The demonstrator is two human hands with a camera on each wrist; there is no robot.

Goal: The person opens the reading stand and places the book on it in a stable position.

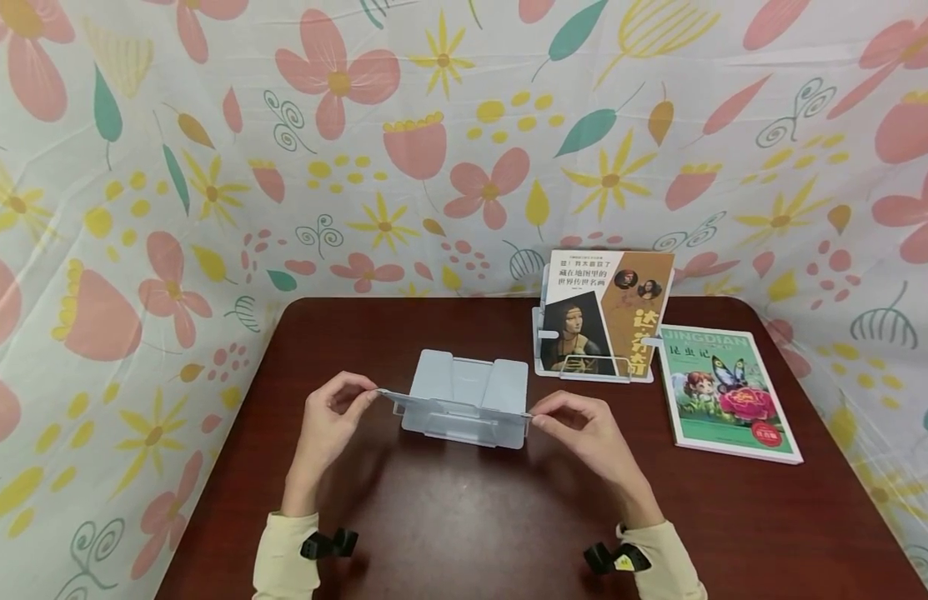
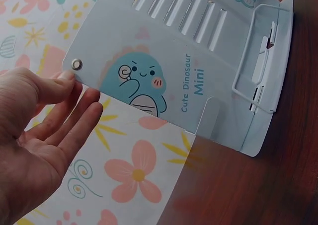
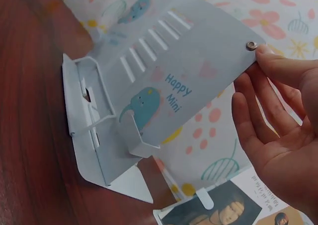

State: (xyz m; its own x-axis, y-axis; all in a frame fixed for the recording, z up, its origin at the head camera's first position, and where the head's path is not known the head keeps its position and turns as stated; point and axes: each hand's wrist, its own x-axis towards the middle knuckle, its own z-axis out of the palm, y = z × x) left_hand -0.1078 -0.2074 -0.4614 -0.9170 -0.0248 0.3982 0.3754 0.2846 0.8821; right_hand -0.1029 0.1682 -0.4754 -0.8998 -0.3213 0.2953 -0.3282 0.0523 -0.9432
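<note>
A pale blue metal book stand (image 1: 479, 379) stands on the table, its front panel raised at a tilt. My left hand (image 1: 332, 421) pinches the panel's upper left corner between thumb and fingers, beside a small rivet (image 2: 76, 64). At the opposite upper corner my right hand (image 1: 591, 429) pinches the edge, with the thumb next to another rivet (image 3: 252, 45). Printed dinosaurs, slots and lettering cover the panel (image 2: 179, 76). Along its lower ledge sits a bent wire page holder (image 3: 102, 86), and a small side clip (image 3: 136, 138) sticks out.
Behind and to the right, a second stand (image 1: 539, 342) holds an upright book with a portrait cover (image 1: 606, 308). A green children's book (image 1: 726, 392) lies flat at the table's right side. A flower-patterned cloth (image 1: 464, 167) hangs behind the dark wooden table (image 1: 448, 525).
</note>
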